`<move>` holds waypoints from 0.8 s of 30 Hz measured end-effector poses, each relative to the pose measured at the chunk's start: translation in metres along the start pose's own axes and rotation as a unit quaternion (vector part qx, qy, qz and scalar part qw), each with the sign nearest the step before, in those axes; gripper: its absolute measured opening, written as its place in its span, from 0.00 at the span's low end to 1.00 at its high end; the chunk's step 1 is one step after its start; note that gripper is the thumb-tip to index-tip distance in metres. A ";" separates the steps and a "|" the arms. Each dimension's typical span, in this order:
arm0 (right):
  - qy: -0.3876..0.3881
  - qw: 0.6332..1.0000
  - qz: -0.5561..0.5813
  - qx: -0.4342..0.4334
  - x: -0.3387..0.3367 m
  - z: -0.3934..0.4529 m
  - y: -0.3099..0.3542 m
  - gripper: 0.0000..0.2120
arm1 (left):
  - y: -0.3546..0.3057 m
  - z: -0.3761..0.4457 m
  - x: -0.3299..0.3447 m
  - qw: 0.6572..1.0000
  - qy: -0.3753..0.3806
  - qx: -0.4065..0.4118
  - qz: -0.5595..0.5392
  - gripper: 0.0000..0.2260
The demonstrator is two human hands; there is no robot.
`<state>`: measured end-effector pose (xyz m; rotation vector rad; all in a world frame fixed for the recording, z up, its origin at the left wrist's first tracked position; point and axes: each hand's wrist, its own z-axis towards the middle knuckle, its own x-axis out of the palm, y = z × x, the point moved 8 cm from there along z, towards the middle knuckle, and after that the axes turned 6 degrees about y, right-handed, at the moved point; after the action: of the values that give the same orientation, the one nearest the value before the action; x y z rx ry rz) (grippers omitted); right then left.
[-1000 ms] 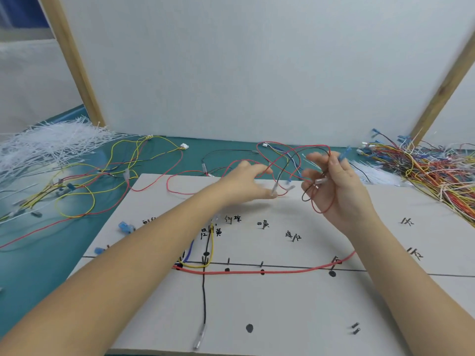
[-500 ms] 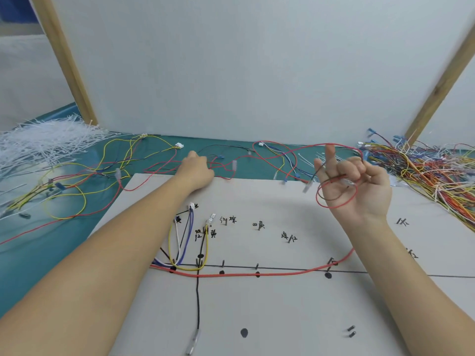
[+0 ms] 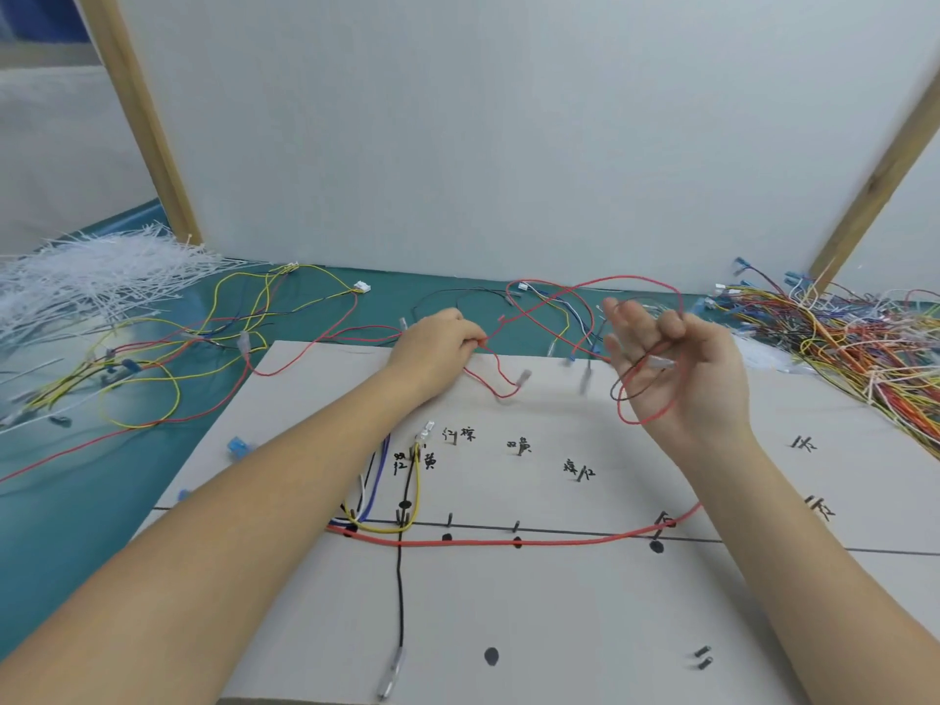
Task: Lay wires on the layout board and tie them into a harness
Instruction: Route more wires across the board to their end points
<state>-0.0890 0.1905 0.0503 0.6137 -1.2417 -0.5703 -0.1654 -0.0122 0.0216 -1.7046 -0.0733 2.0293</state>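
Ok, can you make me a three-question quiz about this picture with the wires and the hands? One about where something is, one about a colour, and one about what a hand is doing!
1. Where is the pile of white zip ties?
A. far left of the table
B. on the board
C. in the right hand

2. What colour is the long wire lying along the black line on the layout board?
A. green
B. red
C. white

3. What is the left hand doing?
A. lying flat and open
B. pinching a thin red wire
C. holding a zip tie

Answers:
1 A: the white heap lies on the teal table at the far left.
2 B: the wire along the line is red.
3 B: its fingertips pinch the thin red wire at the board's far edge, while the right hand holds up wire loops.
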 end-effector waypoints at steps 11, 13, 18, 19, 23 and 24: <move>0.053 0.750 -0.659 0.033 0.043 0.037 -0.040 0.03 | -0.030 -0.009 -0.014 0.988 -0.006 0.149 -0.046 0.08; 0.076 0.716 -0.693 0.040 0.052 0.041 -0.049 0.05 | -0.030 -0.010 -0.011 0.988 -0.007 0.147 -0.049 0.08; 0.011 0.780 -0.625 -0.033 0.049 0.039 -0.038 0.08 | -0.010 -0.004 -0.006 0.993 0.008 0.069 -0.095 0.09; -0.002 0.814 -0.577 -0.057 0.049 0.037 -0.033 0.08 | -0.006 -0.002 -0.004 0.994 0.016 0.054 -0.099 0.09; -0.030 0.867 -0.483 -0.118 0.043 0.024 -0.020 0.12 | 0.005 0.013 -0.005 0.987 0.041 -0.005 -0.156 0.11; -0.038 0.883 -0.452 -0.123 0.041 0.021 -0.019 0.13 | 0.008 0.017 -0.005 0.985 0.048 -0.017 -0.162 0.10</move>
<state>-0.1014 0.1465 0.0690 0.9531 -0.8755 -1.5192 -0.1836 -0.0171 0.0270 -1.6835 -0.3337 1.7142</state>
